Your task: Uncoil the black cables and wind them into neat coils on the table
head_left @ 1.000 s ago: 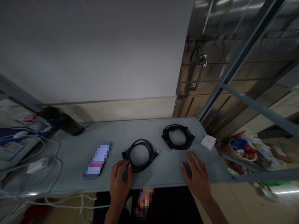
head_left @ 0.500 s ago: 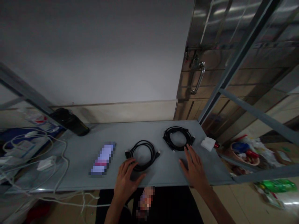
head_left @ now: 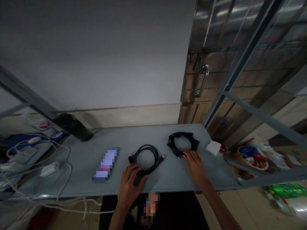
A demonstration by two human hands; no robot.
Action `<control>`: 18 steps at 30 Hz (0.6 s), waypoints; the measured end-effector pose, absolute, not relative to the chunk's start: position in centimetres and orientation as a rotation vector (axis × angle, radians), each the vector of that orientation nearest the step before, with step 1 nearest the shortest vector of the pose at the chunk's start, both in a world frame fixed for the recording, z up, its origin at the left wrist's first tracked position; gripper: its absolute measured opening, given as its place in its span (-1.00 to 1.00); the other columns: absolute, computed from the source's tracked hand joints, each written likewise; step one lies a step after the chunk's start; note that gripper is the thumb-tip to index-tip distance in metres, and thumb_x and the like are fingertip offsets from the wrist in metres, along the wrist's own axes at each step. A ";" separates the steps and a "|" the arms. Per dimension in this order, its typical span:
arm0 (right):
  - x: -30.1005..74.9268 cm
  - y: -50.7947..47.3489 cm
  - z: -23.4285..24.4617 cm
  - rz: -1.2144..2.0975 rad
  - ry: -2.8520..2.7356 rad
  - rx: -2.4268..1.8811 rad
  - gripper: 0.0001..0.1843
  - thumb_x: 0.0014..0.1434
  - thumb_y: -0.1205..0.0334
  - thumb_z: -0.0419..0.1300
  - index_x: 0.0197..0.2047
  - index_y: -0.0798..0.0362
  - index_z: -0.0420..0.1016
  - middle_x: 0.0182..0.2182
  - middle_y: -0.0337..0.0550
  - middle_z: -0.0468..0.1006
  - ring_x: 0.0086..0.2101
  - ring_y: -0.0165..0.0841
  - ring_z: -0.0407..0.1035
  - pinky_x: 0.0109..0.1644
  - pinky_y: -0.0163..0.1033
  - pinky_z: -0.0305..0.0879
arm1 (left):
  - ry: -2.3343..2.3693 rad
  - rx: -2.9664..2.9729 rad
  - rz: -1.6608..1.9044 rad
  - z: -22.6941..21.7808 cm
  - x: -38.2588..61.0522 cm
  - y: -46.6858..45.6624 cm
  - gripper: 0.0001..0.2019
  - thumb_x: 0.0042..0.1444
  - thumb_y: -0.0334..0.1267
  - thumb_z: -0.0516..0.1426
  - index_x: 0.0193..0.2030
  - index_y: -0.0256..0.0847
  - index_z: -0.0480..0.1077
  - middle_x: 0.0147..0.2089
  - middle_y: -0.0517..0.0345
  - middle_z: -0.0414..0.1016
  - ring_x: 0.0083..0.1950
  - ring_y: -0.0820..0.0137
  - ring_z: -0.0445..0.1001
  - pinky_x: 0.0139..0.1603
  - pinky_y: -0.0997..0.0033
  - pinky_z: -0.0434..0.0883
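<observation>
Two coiled black cables lie on the grey tabletop [head_left: 165,179]. The left cable [head_left: 157,156] forms a loose ring, with a plug end on either side. My left hand [head_left: 130,180] rests at its lower left edge, the fingertips touching the coil and the thumb spread apart near its bottom. The right cable [head_left: 173,144] is a thicker, tighter coil with its ends sticking out. My right hand [head_left: 195,166] has its fingers drawn together and bent over the lower edge of that coil; its thumb is hidden.
A phone [head_left: 106,164] with a blurred screen lies left of the cables. A dark bottle [head_left: 74,127] leans behind it, beside tangled white cords [head_left: 68,163]. Crumpled white paper [head_left: 213,148] sits at the right. A metal frame post [head_left: 223,92] rises by the right edge.
My right hand has moved left onto the right cable, its fingers closing over the lower edge. My left thumb has come slightly closer to the left coil.
</observation>
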State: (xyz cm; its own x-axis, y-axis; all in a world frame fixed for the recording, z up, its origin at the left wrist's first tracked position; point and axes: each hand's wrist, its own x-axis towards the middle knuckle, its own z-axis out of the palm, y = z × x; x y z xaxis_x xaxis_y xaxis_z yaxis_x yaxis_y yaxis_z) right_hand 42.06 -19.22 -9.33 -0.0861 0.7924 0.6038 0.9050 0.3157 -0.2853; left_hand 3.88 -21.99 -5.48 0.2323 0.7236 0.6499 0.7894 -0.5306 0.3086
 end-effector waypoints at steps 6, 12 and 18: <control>42.1 -19.1 -9.0 -0.198 -1.887 -1.482 -0.67 0.72 0.16 -0.01 0.17 0.02 0.59 0.04 0.04 0.72 0.07 -0.04 0.57 0.27 0.13 0.45 | -1.371 -2.477 -1.439 -8.9 6.1 -28.5 -0.86 0.38 -0.39 0.31 -0.07 -0.04 0.50 -0.21 0.08 0.62 -0.15 0.20 0.64 -0.08 0.19 0.63; 42.1 -19.2 -8.7 -0.160 -1.893 -1.480 -0.67 0.73 0.16 0.01 0.19 0.04 0.58 0.07 0.02 0.71 0.09 -0.06 0.55 0.28 0.13 0.44 | -1.989 -2.881 -0.470 -20.4 8.4 -33.2 -0.57 0.27 -0.17 0.25 0.26 -0.04 0.65 0.28 -0.24 0.71 0.37 -0.25 0.63 0.31 -0.25 0.64; 42.2 -19.1 -8.6 -0.135 -1.885 -1.480 -0.69 0.72 0.16 0.03 0.19 0.04 0.59 0.07 0.02 0.71 0.09 -0.06 0.55 0.28 0.12 0.43 | -2.441 -2.475 -0.107 -26.5 7.5 -32.5 -0.40 0.16 -0.23 0.18 0.36 -0.18 0.61 0.16 -0.35 0.72 0.29 -0.37 0.63 0.23 -0.33 0.60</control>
